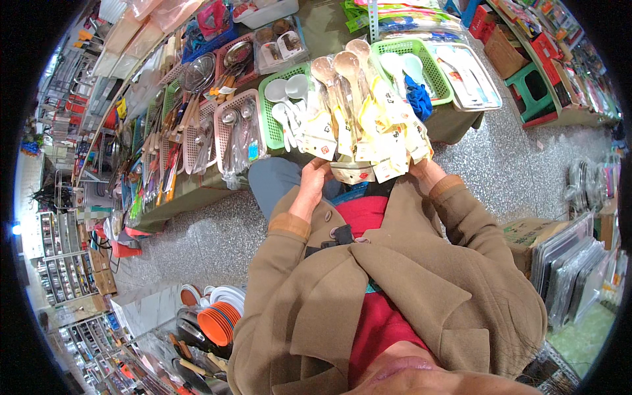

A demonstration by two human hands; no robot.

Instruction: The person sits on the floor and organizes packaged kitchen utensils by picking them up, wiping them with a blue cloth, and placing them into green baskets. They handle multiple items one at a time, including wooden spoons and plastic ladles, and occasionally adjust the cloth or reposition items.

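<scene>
Several wooden spoons (347,66) in clear bags with yellow and white cards (377,131) lie fanned out in front of me, bowls pointing away. At the near left edge of the bundle, my left hand (316,177) grips the lower end of the packets. My right hand (425,170) holds the right edge, its fingers partly hidden behind the cards. To the left of the bundle is a green basket (269,126) with white spoons (286,91). On the right sits another green basket (442,74) with white and mint utensils and a blue bundle (418,98).
Pink baskets (217,129) of ladles and wrapped metal cutlery (242,133) line the table leftward. A white tray (476,106) sits far right. Behind me are stacked orange plates (216,323) and packaged trays (568,276). A green stool (531,91) stands by the right shelves.
</scene>
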